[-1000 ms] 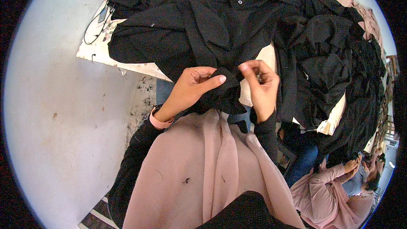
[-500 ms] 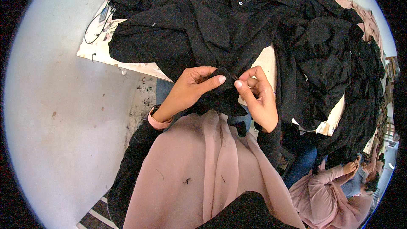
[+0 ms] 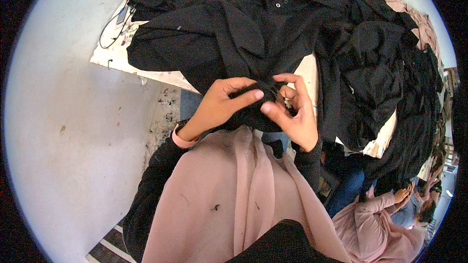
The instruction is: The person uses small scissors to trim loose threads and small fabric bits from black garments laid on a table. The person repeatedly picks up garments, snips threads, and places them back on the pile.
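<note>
A black cloth garment (image 3: 243, 117) hangs at the table's near edge, in front of my body. My left hand (image 3: 222, 100) pinches a folded edge of it, thumb on top and fingers behind. My right hand (image 3: 297, 109) is close by at the right of that fold. Its thumb and index finger are spread apart, and its other fingers are bent behind dark cloth or threads. Whether those fingers touch the cloth cannot be made out.
A large pile of black garments (image 3: 273, 34) covers most of the white table (image 3: 117, 61). A small keypad device (image 3: 121, 17) with a black cable lies at the far left. A pale wall (image 3: 73, 131) stands at left. Another person in pink (image 3: 370, 229) sits at right.
My right thumb and index finger have parted from a pinch on something thin and dark. My left hand keeps the fold and has shifted slightly to the right.
</note>
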Available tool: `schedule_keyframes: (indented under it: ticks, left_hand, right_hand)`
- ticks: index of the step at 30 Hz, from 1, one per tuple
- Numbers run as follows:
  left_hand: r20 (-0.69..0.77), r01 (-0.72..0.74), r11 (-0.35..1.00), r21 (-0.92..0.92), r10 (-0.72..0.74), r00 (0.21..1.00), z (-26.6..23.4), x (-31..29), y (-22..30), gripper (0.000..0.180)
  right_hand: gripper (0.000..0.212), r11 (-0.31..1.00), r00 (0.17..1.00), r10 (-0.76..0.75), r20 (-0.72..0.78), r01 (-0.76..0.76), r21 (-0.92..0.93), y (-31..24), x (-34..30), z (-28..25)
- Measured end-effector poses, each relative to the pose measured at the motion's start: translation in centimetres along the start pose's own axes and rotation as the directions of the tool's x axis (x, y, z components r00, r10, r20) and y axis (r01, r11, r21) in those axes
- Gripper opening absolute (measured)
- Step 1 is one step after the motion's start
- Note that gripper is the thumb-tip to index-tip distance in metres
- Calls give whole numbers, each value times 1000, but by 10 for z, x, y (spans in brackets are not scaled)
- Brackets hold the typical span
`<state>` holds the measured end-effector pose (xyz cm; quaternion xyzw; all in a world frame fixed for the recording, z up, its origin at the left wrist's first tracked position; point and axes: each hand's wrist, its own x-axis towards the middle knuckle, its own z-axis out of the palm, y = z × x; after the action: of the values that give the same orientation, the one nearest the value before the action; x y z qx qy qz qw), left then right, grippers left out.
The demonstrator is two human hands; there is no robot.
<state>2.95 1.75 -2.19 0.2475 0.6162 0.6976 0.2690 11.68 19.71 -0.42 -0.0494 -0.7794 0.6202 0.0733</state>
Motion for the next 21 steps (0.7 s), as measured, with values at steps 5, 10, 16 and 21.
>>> schedule_keyframes:
  ticks: [5,10,16,21]
  left_hand:
    - [252,-472,563,678,425,870,-16,8,12,67]
    - [199,-205,-46,978,522,829,-57,29,37,49]
    - [734,-22,939,344,-254,630,-88,-22,67,19]
    - [-191,187,611,769,-59,980,-112,3,35,39]
  right_hand:
    - [16,906,957,-195,216,260,-333,-7,-17,-48]
    - [26,484,229,-828,512,753,446,-29,-17,-152]
    - [12,773,819,-507,-268,570,278,-10,-82,-173]
    - [43,850,885,150,-441,-343,-399,58,-45,-165]
